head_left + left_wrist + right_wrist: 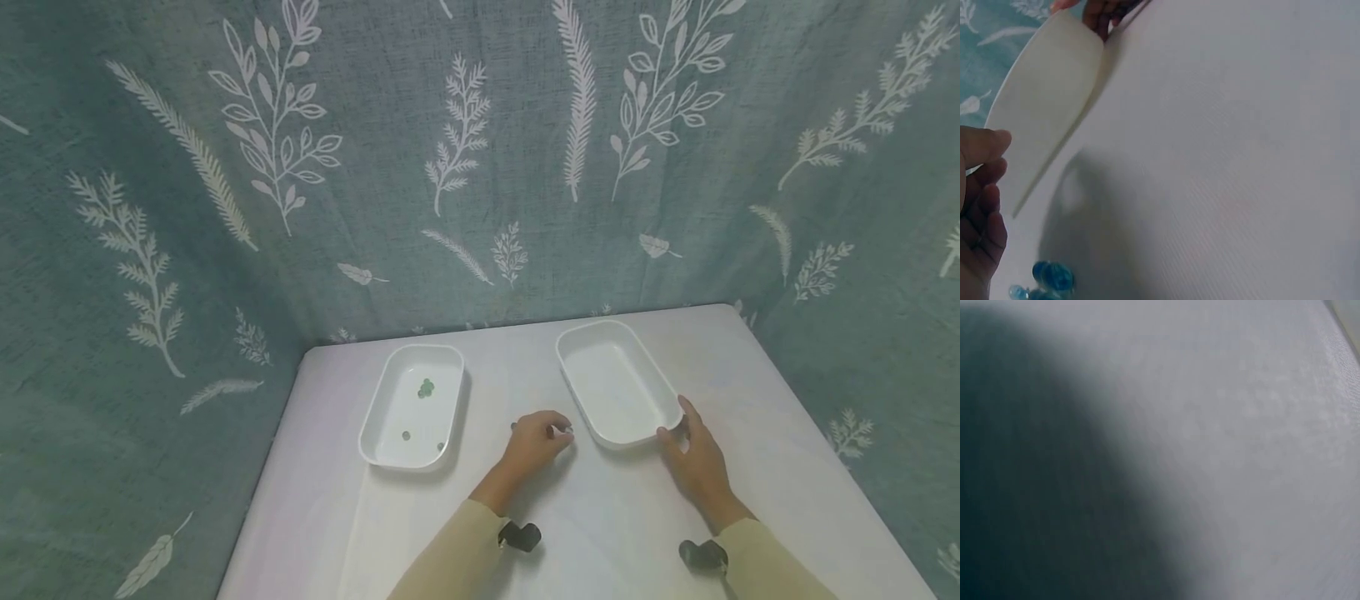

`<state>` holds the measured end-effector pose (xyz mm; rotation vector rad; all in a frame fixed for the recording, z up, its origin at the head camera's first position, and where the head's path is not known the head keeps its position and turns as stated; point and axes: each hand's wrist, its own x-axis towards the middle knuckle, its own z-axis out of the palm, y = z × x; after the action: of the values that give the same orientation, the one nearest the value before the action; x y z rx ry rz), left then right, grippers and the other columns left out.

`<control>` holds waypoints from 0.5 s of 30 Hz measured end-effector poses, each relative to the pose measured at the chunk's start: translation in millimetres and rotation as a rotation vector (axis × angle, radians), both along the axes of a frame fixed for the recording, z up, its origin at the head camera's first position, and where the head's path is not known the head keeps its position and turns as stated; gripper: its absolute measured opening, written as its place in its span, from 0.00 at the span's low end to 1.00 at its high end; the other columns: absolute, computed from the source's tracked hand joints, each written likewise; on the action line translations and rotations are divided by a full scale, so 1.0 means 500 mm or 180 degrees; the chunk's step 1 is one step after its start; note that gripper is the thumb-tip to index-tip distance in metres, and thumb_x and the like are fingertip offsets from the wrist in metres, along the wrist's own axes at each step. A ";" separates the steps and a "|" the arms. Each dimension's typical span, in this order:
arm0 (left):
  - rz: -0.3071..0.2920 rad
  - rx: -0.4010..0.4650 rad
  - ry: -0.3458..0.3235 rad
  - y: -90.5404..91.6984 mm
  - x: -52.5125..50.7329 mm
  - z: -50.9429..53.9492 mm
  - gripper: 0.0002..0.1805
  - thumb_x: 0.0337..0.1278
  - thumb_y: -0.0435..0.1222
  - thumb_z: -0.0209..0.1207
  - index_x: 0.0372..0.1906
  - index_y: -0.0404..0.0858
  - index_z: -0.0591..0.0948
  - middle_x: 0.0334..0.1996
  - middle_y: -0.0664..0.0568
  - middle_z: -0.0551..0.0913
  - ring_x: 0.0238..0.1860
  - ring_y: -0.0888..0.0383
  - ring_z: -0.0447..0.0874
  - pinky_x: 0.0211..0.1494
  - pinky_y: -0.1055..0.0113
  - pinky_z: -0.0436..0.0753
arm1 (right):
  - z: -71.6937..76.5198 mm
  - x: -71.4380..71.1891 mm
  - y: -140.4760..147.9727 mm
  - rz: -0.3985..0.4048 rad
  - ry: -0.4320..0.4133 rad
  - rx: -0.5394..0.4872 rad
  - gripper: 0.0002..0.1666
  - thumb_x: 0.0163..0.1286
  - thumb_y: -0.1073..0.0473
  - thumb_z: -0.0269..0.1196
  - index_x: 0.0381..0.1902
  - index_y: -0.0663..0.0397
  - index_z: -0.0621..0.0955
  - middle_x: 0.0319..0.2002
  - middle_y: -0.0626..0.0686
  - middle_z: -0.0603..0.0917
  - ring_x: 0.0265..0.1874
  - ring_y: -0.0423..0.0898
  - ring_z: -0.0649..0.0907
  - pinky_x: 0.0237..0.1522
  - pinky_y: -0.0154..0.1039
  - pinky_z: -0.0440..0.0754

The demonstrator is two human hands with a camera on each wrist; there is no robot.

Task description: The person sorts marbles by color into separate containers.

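At the near side of the right-hand white tray (609, 442), my left hand (531, 448) pinches a small, shiny, clear-looking glass bead (569, 430) between thumb and finger. Blue glass beads (1054, 276) lie on the table under that hand in the left wrist view; the head view shows only a dark bit of them beside the knuckles. My right hand (699, 462) grips the tray's near right corner, thumb at the front wall and fingers along the side. The tray's visible floor is bare. In the right wrist view the right hand does not show.
A second white tray (372, 460) stands to the left, with several greenish glass beads (426, 388) in it. The white table (600, 533) ends at a leaf-patterned green curtain (390, 167) behind and at the sides. A dark blur covers the left of the right wrist view.
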<state>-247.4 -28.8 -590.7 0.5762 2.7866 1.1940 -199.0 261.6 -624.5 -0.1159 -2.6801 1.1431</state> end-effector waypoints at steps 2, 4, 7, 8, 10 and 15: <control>0.0013 0.0014 -0.0047 0.005 0.000 0.004 0.08 0.57 0.42 0.66 0.42 0.47 0.85 0.29 0.66 0.80 0.27 0.68 0.73 0.45 0.50 0.79 | 0.000 0.000 -0.001 0.0007 0.0019 -0.0008 0.44 0.73 0.44 0.54 0.78 0.50 0.49 0.71 0.67 0.60 0.67 0.70 0.61 0.62 0.70 0.60; 0.0010 0.0029 -0.0058 0.009 -0.001 0.007 0.08 0.58 0.41 0.65 0.42 0.47 0.85 0.30 0.66 0.81 0.27 0.68 0.73 0.45 0.56 0.80 | 0.000 0.000 -0.002 0.0013 0.0026 -0.0018 0.44 0.73 0.44 0.55 0.78 0.50 0.49 0.71 0.67 0.60 0.67 0.69 0.61 0.62 0.70 0.59; -0.0013 0.0067 -0.0082 0.015 -0.002 0.008 0.09 0.58 0.42 0.65 0.42 0.46 0.85 0.32 0.65 0.81 0.28 0.68 0.74 0.33 0.71 0.78 | -0.002 0.000 -0.004 0.0009 0.0030 -0.0032 0.44 0.73 0.45 0.55 0.78 0.50 0.49 0.71 0.66 0.60 0.68 0.69 0.61 0.62 0.70 0.60; -0.0016 0.0077 -0.0091 0.017 -0.002 0.009 0.09 0.58 0.42 0.65 0.42 0.46 0.85 0.32 0.65 0.81 0.28 0.68 0.74 0.31 0.73 0.77 | -0.002 0.000 -0.004 0.0009 0.0033 -0.0034 0.44 0.73 0.45 0.55 0.78 0.49 0.49 0.71 0.66 0.60 0.68 0.69 0.61 0.62 0.70 0.60; -0.0015 0.0095 -0.0103 0.022 -0.003 0.012 0.08 0.58 0.42 0.65 0.42 0.47 0.85 0.31 0.66 0.81 0.28 0.68 0.74 0.30 0.74 0.76 | -0.001 0.000 -0.004 0.0010 0.0052 -0.0031 0.44 0.73 0.45 0.55 0.78 0.50 0.50 0.71 0.66 0.61 0.67 0.69 0.62 0.61 0.70 0.60; -0.0002 0.0096 -0.0113 0.033 -0.003 0.023 0.09 0.58 0.43 0.65 0.42 0.47 0.85 0.31 0.66 0.81 0.29 0.68 0.74 0.30 0.73 0.77 | 0.002 0.002 -0.003 0.0023 0.0116 -0.0034 0.44 0.73 0.45 0.56 0.77 0.51 0.50 0.70 0.68 0.62 0.66 0.70 0.63 0.60 0.71 0.62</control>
<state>-249.1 -12.2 -579.0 0.5524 2.7437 1.2357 -198.0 260.3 -623.6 -0.0865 -2.6448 1.1507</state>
